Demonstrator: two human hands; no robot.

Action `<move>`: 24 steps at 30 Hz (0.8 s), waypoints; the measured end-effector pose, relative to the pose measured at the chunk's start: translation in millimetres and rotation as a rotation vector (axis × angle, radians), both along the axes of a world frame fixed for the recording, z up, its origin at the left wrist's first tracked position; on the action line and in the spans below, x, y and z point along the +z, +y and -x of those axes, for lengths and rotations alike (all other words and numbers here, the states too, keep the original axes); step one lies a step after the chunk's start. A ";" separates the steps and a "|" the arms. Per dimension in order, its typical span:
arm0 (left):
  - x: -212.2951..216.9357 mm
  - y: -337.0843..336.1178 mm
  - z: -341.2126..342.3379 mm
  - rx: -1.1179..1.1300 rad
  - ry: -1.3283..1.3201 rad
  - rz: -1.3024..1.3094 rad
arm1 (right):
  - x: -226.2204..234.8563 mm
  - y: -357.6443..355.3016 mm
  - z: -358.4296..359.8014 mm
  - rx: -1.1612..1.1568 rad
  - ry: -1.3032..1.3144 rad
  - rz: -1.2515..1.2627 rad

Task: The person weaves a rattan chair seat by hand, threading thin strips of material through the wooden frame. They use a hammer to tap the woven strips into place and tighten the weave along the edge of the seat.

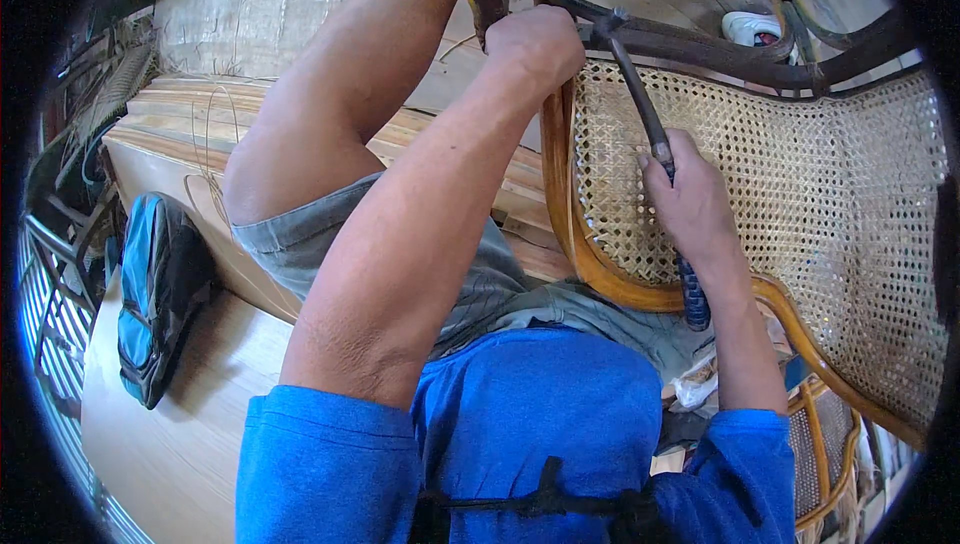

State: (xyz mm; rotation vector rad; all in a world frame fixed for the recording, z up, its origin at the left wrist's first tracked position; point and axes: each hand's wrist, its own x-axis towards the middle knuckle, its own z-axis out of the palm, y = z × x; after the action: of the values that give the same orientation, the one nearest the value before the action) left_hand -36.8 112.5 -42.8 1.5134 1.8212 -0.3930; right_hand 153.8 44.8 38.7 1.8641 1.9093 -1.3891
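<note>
A chair with a woven cane panel (690, 134) and a curved brown wooden frame (562, 199) lies tilted against my lap. My right hand (690, 194) is closed round a hammer (640, 94) with a dark shaft and a black ribbed grip. The hammer's head is up by the chair's dark rail, just right of my left hand (535, 42). That left hand is closed, bent at the wrist against the frame's corner. Its fingertips are turned away, so what they pinch is hidden.
To the left, a blue and black backpack (150, 299) rests on a pale board (220, 394). Stacked planks (190, 114) run beneath my leg, with loose cane strands (205, 179) on them. A white shoe (750, 28) shows beyond the chair. Another cane piece (820, 444) stands lower right.
</note>
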 end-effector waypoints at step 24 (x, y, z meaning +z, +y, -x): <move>9.7 -0.7 0.1 0.062 -0.047 0.001 | 2.8 -4.0 12.6 0.057 -0.043 -0.092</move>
State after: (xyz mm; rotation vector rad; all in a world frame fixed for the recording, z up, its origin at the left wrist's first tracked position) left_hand -36.8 111.7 -33.1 1.4500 1.8258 -0.3259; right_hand 141.2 40.8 41.5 1.8479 2.0213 -1.2547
